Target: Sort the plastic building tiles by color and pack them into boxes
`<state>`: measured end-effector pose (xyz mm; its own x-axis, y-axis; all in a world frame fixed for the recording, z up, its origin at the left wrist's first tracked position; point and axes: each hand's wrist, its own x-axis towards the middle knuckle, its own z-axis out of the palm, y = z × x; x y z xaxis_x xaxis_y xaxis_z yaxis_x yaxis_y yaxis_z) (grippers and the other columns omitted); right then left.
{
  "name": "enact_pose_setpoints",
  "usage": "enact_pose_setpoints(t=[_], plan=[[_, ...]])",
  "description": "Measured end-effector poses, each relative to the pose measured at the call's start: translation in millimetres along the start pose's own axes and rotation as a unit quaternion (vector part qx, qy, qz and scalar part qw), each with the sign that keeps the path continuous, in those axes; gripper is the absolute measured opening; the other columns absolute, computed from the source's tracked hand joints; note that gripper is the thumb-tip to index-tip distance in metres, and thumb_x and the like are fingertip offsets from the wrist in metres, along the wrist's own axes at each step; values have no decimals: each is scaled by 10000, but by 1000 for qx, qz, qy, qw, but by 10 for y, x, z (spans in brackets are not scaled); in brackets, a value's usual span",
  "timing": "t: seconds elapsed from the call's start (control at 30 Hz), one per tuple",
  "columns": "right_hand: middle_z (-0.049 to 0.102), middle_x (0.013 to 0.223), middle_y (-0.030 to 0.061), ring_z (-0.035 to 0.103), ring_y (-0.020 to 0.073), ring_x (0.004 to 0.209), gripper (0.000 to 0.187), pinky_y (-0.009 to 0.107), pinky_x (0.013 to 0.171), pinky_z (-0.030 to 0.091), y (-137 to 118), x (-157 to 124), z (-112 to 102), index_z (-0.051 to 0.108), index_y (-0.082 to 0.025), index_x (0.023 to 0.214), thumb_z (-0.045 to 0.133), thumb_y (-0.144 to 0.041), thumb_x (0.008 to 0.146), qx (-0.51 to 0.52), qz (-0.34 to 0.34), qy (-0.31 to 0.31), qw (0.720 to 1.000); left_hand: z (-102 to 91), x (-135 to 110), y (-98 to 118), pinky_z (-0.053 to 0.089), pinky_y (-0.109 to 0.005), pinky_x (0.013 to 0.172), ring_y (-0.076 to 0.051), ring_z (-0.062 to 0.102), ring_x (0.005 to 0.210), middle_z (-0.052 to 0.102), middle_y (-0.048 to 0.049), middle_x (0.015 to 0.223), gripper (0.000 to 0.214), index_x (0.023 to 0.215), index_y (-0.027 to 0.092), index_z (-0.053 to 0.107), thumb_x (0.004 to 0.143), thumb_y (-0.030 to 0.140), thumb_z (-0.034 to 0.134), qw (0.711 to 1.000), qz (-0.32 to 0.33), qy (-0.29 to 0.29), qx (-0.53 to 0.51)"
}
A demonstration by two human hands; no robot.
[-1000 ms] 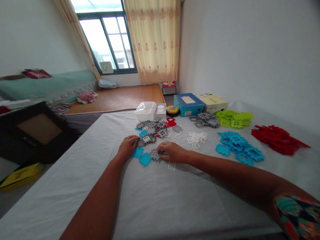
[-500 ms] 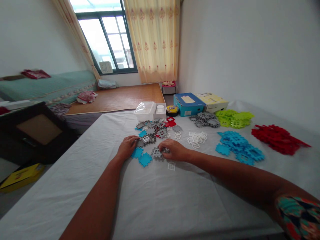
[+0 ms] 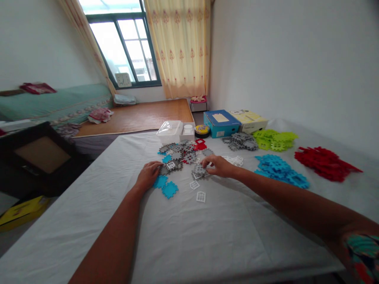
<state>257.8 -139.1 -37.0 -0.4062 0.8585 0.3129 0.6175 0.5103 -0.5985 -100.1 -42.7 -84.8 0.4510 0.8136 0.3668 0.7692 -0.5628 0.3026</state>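
Note:
A mixed heap of grey, blue and red notched plastic tiles (image 3: pixel 180 152) lies on the white-covered table (image 3: pixel 189 228). My left hand (image 3: pixel 148 175) rests with curled fingers on grey tiles at the heap's near edge, beside two blue tiles (image 3: pixel 166 186). Lifted off the cloth, my right hand (image 3: pixel 218 165) pinches a grey tile (image 3: pixel 199 170) just right of the heap. Two small white window pieces (image 3: pixel 197 191) lie loose on the cloth below it.
Sorted piles lie to the right: white window pieces (image 3: pixel 235 160), grey (image 3: pixel 240 141), green (image 3: pixel 274 140), blue (image 3: pixel 278 169), red (image 3: pixel 324 163). A clear plastic container (image 3: pixel 173 131), a tape roll (image 3: pixel 202 130) and two boxes (image 3: pixel 233 121) stand at the far edge. Beds and a window lie beyond.
My right hand has lifted a grey tile and carried it up and to the right, uncovering a second white window piece. The left hand has stayed put. The camera shifted slightly.

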Motion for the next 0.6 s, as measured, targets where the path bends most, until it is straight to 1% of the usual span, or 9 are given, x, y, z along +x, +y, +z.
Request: enact_pose_setpoints(t=[0.1,0.2,0.3,0.37,0.4,0.47,0.53,0.6], plan=[[713,1004,35,641,166,927,178,277,748,510,16,-46,-50,672,-191,840,629,-86,703,-7,19,-5,1000,0,8,-4,418,-424,1045,-226,564,1124,657,-59,1190,362,1129,235,668,868,267,419,1000,2,-2,2],[718,1006,29,647,166,917,153,274,747,509,59,-28,-195,685,-202,841,639,-116,724,-33,27,4,999,-7,9,3,425,-421,1039,-228,563,1124,655,-56,1195,371,1131,237,668,853,253,423,1000,2,-3,1],[723,963,23,652,158,889,130,262,750,504,220,37,-472,688,-205,847,645,-139,744,-83,41,33,995,-8,6,5,432,-427,1030,-237,568,1114,656,-65,1186,365,1111,232,678,850,255,423,1000,-1,2,-5],[723,901,23,654,149,833,99,252,739,501,381,67,-704,687,-196,848,658,-166,759,-131,77,67,986,-3,4,2,430,-431,1029,-239,568,1112,654,-69,1189,364,1109,229,678,857,262,418,1000,0,4,-7],[720,871,25,652,147,802,87,246,726,501,462,69,-823,688,-190,854,667,-191,769,-165,105,94,976,0,3,-1,428,-432,1030,-239,566,1115,651,-70,1193,367,1114,226,676,860,261,414,1000,2,4,-6],[711,859,42,644,150,782,123,244,712,502,602,39,-1040,690,-174,887,669,-261,802,-240,161,158,944,7,1,-7,426,-429,1031,-236,561,1120,648,-72,1196,371,1123,222,672,861,254,410,1000,3,1,-2],[693,956,70,637,167,842,209,271,743,514,689,-27,-1211,677,-163,977,631,-328,857,-293,197,213,911,11,-3,-10,427,-425,1031,-231,558,1123,646,-68,1198,370,1126,226,670,861,249,413,1000,2,0,1],[639,1112,88,619,190,949,286,341,814,525,724,-100,-1325,626,-163,1114,582,-356,907,-318,209,249,890,15,-9,-13,428,-422,1031,-227,555,1125,643,-61,1204,365,1129,236,668,863,249,418,1000,-2,2,1]])
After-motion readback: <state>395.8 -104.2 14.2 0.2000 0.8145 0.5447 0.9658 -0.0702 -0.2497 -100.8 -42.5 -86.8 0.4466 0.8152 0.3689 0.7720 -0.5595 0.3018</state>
